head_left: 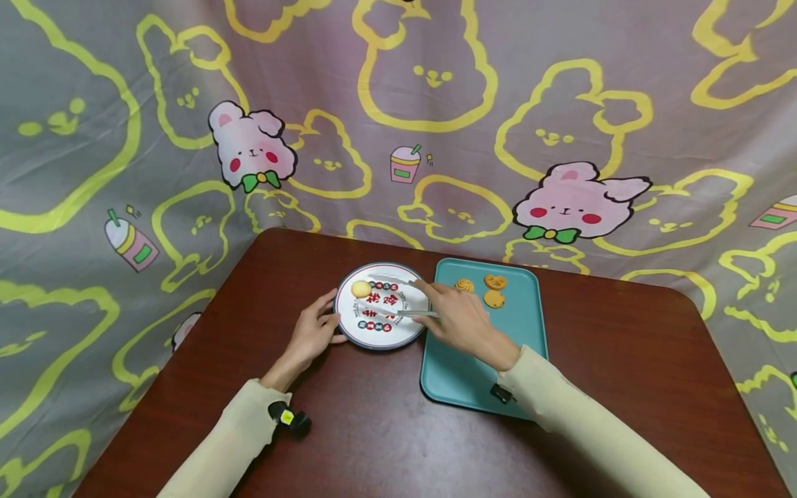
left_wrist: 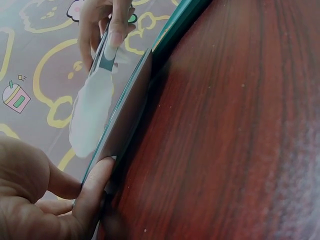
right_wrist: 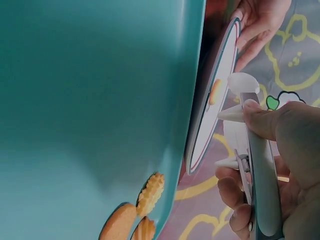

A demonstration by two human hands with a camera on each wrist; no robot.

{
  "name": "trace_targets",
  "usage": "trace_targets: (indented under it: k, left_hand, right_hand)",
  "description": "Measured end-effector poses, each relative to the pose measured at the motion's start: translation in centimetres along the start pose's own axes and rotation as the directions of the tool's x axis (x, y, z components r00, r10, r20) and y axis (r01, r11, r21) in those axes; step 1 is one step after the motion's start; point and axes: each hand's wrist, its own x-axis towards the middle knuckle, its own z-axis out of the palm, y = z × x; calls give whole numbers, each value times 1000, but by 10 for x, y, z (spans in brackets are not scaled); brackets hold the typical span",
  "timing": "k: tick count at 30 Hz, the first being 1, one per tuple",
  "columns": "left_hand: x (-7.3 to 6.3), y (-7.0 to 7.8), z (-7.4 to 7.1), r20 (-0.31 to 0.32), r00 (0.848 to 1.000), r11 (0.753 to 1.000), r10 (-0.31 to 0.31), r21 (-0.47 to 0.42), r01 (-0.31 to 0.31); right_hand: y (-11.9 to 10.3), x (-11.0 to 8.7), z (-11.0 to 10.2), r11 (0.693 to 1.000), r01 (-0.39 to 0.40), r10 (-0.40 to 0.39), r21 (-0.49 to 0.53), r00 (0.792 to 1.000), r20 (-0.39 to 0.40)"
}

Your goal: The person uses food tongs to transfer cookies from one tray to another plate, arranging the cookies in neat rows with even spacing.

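Observation:
A round white plate (head_left: 380, 337) with a dark rim and red lettering rests on the table. At its left edge my left hand (head_left: 311, 329) grips the rim, a finger and thumb on either side of it in the left wrist view. My right hand (head_left: 459, 317) holds tongs (right_wrist: 263, 185) with pale, broad tips (left_wrist: 92, 117). The tongs' two arms stand apart above the plate, with nothing between them that I can make out. One round pale-yellow cookie (head_left: 361, 289) lies on the plate's upper left, near the tips.
Right of the plate is a teal tray (head_left: 461, 377), partly covered by my right forearm. At its far end lie a swirled cookie (head_left: 464, 285), a pretzel-shaped cookie (head_left: 495, 281) and a round cookie (head_left: 495, 299). A patterned curtain (head_left: 436, 159) hangs behind the brown table (head_left: 349, 422).

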Motion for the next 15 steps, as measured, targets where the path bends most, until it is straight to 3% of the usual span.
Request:
trace_targets:
  k: [15]
  left_hand:
    - [2, 0, -1, 2, 1000, 1000, -4, -17, 4]
  right_hand:
    - [13, -35, -13, 999, -22, 21, -23, 998, -53]
